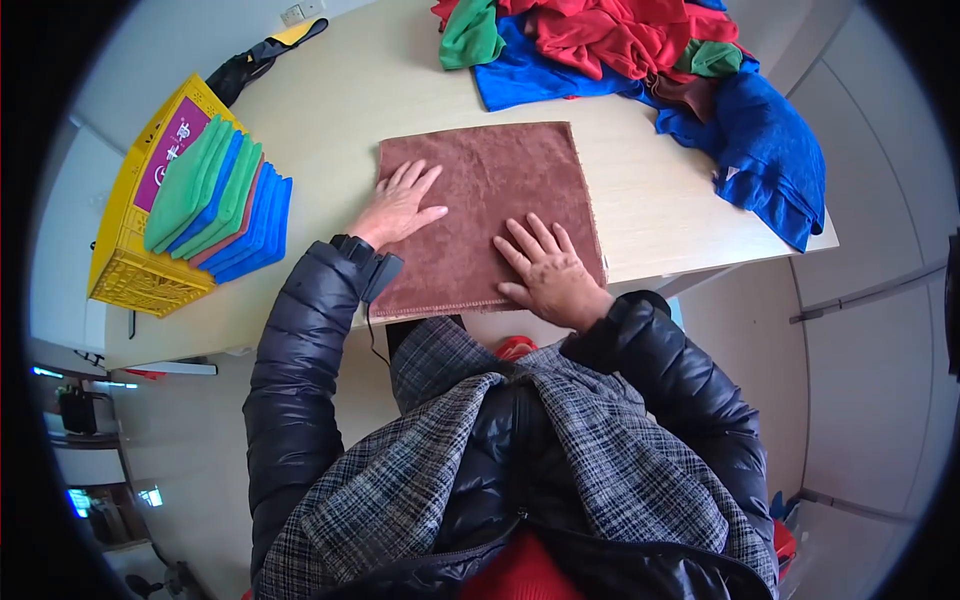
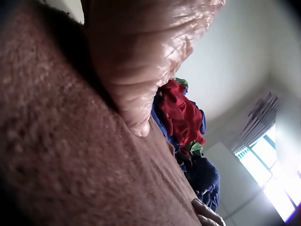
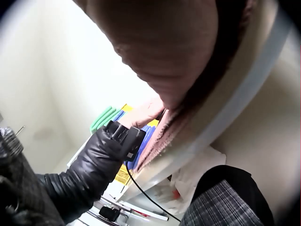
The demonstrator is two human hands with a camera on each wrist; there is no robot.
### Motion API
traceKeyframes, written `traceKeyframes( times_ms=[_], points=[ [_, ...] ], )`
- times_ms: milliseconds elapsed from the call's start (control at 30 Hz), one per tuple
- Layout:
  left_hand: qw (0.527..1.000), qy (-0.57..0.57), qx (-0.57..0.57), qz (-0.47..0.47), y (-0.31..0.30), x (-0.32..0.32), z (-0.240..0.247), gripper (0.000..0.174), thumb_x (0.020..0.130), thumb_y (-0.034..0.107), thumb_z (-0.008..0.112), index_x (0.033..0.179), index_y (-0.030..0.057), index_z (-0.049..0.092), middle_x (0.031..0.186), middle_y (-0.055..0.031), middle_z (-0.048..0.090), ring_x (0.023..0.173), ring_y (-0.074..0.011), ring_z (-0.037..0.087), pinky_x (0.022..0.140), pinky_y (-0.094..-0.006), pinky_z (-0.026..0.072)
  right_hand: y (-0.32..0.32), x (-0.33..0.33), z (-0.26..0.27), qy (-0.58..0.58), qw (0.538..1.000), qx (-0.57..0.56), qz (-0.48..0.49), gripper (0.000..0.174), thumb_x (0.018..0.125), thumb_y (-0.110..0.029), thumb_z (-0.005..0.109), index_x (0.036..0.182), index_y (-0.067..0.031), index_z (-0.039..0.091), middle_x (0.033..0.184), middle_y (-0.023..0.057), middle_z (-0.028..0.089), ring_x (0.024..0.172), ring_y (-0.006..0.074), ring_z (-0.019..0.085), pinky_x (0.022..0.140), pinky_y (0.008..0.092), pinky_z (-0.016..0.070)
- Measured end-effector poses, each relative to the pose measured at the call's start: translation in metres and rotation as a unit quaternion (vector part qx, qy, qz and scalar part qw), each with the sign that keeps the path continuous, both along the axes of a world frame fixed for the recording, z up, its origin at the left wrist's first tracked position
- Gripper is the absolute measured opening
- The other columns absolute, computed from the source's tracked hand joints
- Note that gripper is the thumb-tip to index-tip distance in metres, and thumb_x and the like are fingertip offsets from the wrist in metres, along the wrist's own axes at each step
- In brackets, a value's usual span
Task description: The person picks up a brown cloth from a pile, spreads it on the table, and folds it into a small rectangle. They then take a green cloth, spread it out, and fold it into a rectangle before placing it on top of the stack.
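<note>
A brown cloth (image 1: 490,210) lies spread flat on the light wooden table (image 1: 650,200), its near edge at the table's front. My left hand (image 1: 397,205) rests flat on the cloth's left part, fingers straight and spread. My right hand (image 1: 545,268) presses flat on its near right part. In the left wrist view the palm (image 2: 141,56) lies on the brown cloth (image 2: 70,155). From the right wrist camera I see the right palm (image 3: 164,47) close up, with the left sleeve (image 3: 89,169) beyond it.
A heap of red, blue and green cloths (image 1: 640,50) lies at the table's far right. A yellow crate (image 1: 135,230) at the left holds several folded green, blue and brown cloths (image 1: 220,200). A black object (image 1: 250,65) lies beyond the crate.
</note>
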State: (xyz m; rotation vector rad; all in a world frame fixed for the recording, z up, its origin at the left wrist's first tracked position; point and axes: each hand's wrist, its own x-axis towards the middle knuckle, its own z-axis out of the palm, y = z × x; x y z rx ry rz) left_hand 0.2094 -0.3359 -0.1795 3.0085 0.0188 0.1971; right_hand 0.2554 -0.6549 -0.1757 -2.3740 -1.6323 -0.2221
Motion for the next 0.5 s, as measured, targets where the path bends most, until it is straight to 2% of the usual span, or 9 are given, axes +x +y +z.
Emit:
traceKeyframes(
  times_ms=[67, 167, 200, 233, 267, 333, 367, 433, 500],
  points=[
    [0.999, 0.015, -0.006, 0.031, 0.02, -0.01, -0.002, 0.067, 0.098, 0.051, 0.056, 0.15, 0.0113, 0.045, 0.158, -0.019, 0.036, 0.149, -0.0362, 0.029, 0.119, -0.0553, 0.0272, -0.018, 0.0, -0.001, -0.001, 0.999, -0.032, 0.009, 0.057, 0.102, -0.042, 0.054, 0.148, -0.0107, 0.048, 0.161, 0.0147, 0.034, 0.149, 0.0378, 0.029, 0.12, 0.0532, 0.0264],
    [0.994, 0.054, -0.013, 0.09, 0.043, -0.02, 0.003, 0.073, 0.098, 0.057, 0.052, 0.153, 0.0107, 0.041, 0.161, -0.0188, 0.032, 0.151, -0.0365, 0.025, 0.119, -0.059, 0.0229, -0.045, 0.007, 0.016, 0.038, 0.993, -0.077, 0.084, 0.054, 0.102, -0.042, 0.054, 0.147, -0.0116, 0.049, 0.159, 0.0148, 0.037, 0.146, 0.0382, 0.035, 0.118, 0.0506, 0.0304],
    [0.991, 0.075, 0.023, 0.106, 0.046, -0.017, 0.008, 0.073, 0.098, 0.056, 0.052, 0.154, 0.011, 0.04, 0.161, -0.0184, 0.032, 0.151, -0.0363, 0.025, 0.12, -0.0584, 0.0225, -0.045, 0.02, 0.03, 0.038, 0.992, -0.078, 0.087, 0.054, 0.102, -0.042, 0.054, 0.147, -0.0116, 0.049, 0.159, 0.0148, 0.037, 0.146, 0.0382, 0.035, 0.118, 0.0506, 0.0304],
    [0.986, 0.095, 0.06, 0.121, 0.049, -0.014, 0.014, 0.073, 0.098, 0.055, 0.052, 0.155, 0.0113, 0.038, 0.161, -0.0181, 0.031, 0.151, -0.0361, 0.024, 0.12, -0.0578, 0.022, -0.037, 0.043, 0.056, 0.208, 0.967, -0.131, 0.07, 0.054, 0.102, -0.042, 0.054, 0.147, -0.0112, 0.049, 0.158, 0.0152, 0.038, 0.144, 0.0386, 0.037, 0.117, 0.049, 0.0327],
    [0.979, 0.115, 0.097, 0.135, 0.051, -0.01, 0.017, 0.073, 0.099, 0.055, 0.052, 0.155, 0.0115, 0.036, 0.162, -0.0177, 0.03, 0.151, -0.0359, 0.024, 0.121, -0.0572, 0.0215, -0.026, 0.065, 0.072, 0.37, 0.91, -0.181, 0.05, 0.055, 0.102, -0.042, 0.054, 0.147, -0.0108, 0.048, 0.158, 0.0156, 0.038, 0.143, 0.039, 0.039, 0.116, 0.0474, 0.0349],
    [0.988, 0.078, 0.075, 0.109, 0.033, 0.01, 0.018, 0.074, 0.099, 0.054, 0.052, 0.157, 0.0122, 0.033, 0.163, -0.017, 0.028, 0.152, -0.0357, 0.024, 0.121, -0.0546, 0.022, 0.007, 0.103, 0.069, 0.228, 0.967, -0.107, 0.035, 0.056, 0.102, -0.04, 0.054, 0.147, -0.0087, 0.047, 0.156, 0.0178, 0.04, 0.139, 0.0396, 0.043, 0.113, 0.0447, 0.0388],
    [0.995, 0.04, 0.055, 0.08, 0.02, 0.022, 0.019, 0.074, 0.1, 0.053, 0.052, 0.158, 0.0129, 0.03, 0.165, -0.0163, 0.025, 0.152, -0.0355, 0.023, 0.122, -0.0519, 0.0225, 0.027, 0.124, 0.052, 0.172, 0.983, -0.07, 0.007, 0.058, 0.101, -0.042, 0.053, 0.149, -0.0092, 0.045, 0.157, 0.0177, 0.039, 0.141, 0.0392, 0.041, 0.115, 0.0461, 0.0364],
    [0.997, 0.029, 0.03, 0.061, -0.004, 0.045, 0.017, 0.073, 0.1, 0.054, 0.051, 0.158, 0.0134, 0.031, 0.165, -0.0156, 0.024, 0.153, -0.0347, 0.021, 0.122, -0.0542, 0.0206, 0.064, 0.15, 0.02, 0.106, 0.994, -0.029, -0.02, 0.06, 0.101, -0.043, 0.052, 0.151, -0.0097, 0.042, 0.158, 0.0176, 0.037, 0.143, 0.0389, 0.039, 0.117, 0.0475, 0.0341],
    [0.999, 0.019, 0.004, 0.042, -0.003, 0.059, 0.01, 0.073, 0.1, 0.055, 0.049, 0.158, 0.0139, 0.031, 0.166, -0.015, 0.024, 0.153, -0.0339, 0.02, 0.122, -0.0564, 0.0187, 0.092, 0.164, 0.008, 0.054, 0.988, -0.086, -0.117, 0.069, 0.1, -0.054, 0.045, 0.155, -0.0121, 0.037, 0.163, 0.0149, 0.031, 0.15, 0.0375, 0.028, 0.121, 0.0526, 0.0245]
  ],
)
